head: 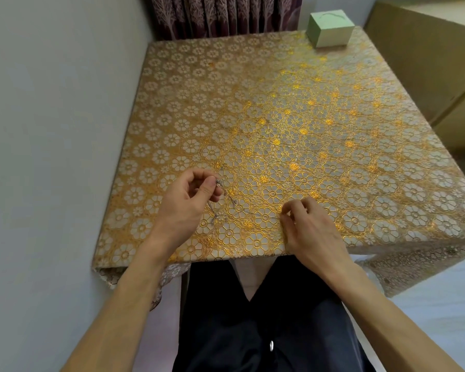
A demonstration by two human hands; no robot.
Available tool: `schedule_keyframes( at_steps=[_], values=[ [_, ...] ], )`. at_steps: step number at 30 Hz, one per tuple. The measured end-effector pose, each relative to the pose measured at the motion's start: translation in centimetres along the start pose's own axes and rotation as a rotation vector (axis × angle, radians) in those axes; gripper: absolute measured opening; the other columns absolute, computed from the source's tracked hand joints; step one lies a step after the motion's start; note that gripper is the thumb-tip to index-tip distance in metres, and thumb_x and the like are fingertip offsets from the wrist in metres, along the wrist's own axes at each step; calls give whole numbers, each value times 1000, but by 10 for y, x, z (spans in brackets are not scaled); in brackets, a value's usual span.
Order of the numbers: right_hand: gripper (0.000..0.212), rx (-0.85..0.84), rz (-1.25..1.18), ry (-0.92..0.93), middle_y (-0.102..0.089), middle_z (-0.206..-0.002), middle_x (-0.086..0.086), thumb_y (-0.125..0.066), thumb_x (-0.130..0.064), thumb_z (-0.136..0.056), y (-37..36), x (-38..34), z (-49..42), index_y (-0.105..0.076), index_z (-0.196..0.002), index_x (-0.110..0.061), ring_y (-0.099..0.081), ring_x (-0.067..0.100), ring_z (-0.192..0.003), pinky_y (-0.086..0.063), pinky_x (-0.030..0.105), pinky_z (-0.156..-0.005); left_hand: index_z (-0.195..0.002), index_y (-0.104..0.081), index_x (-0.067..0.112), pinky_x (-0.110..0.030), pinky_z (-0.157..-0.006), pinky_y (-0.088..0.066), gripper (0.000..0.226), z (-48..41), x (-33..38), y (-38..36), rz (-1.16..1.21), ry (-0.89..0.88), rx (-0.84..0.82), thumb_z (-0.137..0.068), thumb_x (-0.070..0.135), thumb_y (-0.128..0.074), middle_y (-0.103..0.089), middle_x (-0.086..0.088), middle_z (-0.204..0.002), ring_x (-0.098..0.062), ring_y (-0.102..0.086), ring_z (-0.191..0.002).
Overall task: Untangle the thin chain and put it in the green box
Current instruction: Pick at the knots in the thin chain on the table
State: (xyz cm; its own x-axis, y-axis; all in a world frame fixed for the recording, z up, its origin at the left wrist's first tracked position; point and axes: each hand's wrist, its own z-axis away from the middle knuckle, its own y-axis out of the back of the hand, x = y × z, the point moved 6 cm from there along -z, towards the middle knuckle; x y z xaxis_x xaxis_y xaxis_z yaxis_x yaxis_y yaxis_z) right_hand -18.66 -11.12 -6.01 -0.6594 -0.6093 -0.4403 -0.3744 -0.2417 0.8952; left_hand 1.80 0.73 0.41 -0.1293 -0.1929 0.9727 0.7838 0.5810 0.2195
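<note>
Dark lap (253,318) nearest. Left hand (196,194) fingers pinch tangled end of thin chain (234,201); right hand (304,218) fingers pinch the other end. Chain spans 9-to-3 o'clock, low over tabletop (279,103). Green box (330,29) far at 1 o'clock, right hand nearer.

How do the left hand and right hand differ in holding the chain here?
The left hand shows its thumb and inner side; the right hand shows its back. Tangled loops of the chain hang from the left hand's fingers; a single thin strand runs to the right hand's. The left hand is farther up the table than the right hand, near the front edge. Both pinch the chain.
</note>
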Motion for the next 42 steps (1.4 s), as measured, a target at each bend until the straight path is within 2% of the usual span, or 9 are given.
schedule_keyframes(
  at_steps=[10,17,21,25,27,29,33,39,42],
  values=[
    [14,-27,-3,-58,-51,-98,-4,-53,-30,-102,14,22,4,-58,-105,-18,-50,17,-83,-37,30,-72,-103,-64,12,-16,-68,-50,9,1,-2,1,-5,7,4,-101,16,-56,-71,-3,-88,-8,-67,-77],
    [5,105,-202,-118,-62,-93,-5,-59,-22,-99,23,34,2,-60,-99,-18,-57,15,-80,-43,31,-70,-104,-64,16,-16,-69,-50,8,0,-8,-5,-12,37,-25,-101,18,-58,-71,0,-88,-8,-67,-78],
    [16,133,-206,-167,-59,-108,-2,-61,-30,-97,27,41,5,-64,-108,-18,-58,12,-78,-40,29,-73,-103,-65,14,-14,-67,-50,8,1,-13,-8,-18,47,-25,-100,16,-58,-72,-3,-88,-8,-66,-76],
    [33,121,-231,-185,-53,-124,-1,-66,-38,-93,25,38,9,-62,-122,-24,-64,19,-84,-53,38,-74,-102,-66,11,-17,-71,-53,9,1,-16,-19,-38,80,-82,-99,16,-60,-72,-1,-89,-10,-66,-79],
    [29,151,-266,-143,-56,-119,-3,-70,-34,-92,26,28,12,-65,-118,-24,-61,17,-87,-55,39,-75,-100,-68,15,-27,-80,-57,8,2,-18,-27,-70,90,-140,-98,20,-62,-74,0,-92,-15,-68,-85],
    [25,140,-353,-84,-61,-110,-9,-73,-29,-90,25,13,17,-68,-115,-25,-58,10,-78,-50,27,-74,-97,-71,23,-33,-85,-55,7,4,-19,-37,-135,80,-201,-96,28,-65,-73,4,-94,-17,-68,-90],
    [22,5,-559,-30,-67,-100,-15,-72,-32,-92,13,-11,22,-70,-114,-32,-60,15,-69,-44,13,-69,-94,-73,26,-19,-74,-51,7,14,-22,-62,-220,47,-288,-95,31,-67,-70,17,-84,-1,-64,-79],
    [9,-83,-663,-99,-69,-82,-21,-70,-25,-93,3,-12,20,-71,-90,-34,-60,11,-65,-44,13,-61,-94,-72,27,-32,-76,-55,5,22,-30,-76,-143,70,-285,-96,29,-67,-71,12,-81,-11,-66,-77],
    [5,-125,-751,-114,-71,-81,-15,-68,-26,-95,8,-12,15,-72,-92,-28,-61,12,-68,-46,18,-63,-94,-70,29,-25,-72,-56,4,23,-32,-73,-44,103,-261,-96,27,-67,-71,11,-79,-8,-67,-74]
  ],
)
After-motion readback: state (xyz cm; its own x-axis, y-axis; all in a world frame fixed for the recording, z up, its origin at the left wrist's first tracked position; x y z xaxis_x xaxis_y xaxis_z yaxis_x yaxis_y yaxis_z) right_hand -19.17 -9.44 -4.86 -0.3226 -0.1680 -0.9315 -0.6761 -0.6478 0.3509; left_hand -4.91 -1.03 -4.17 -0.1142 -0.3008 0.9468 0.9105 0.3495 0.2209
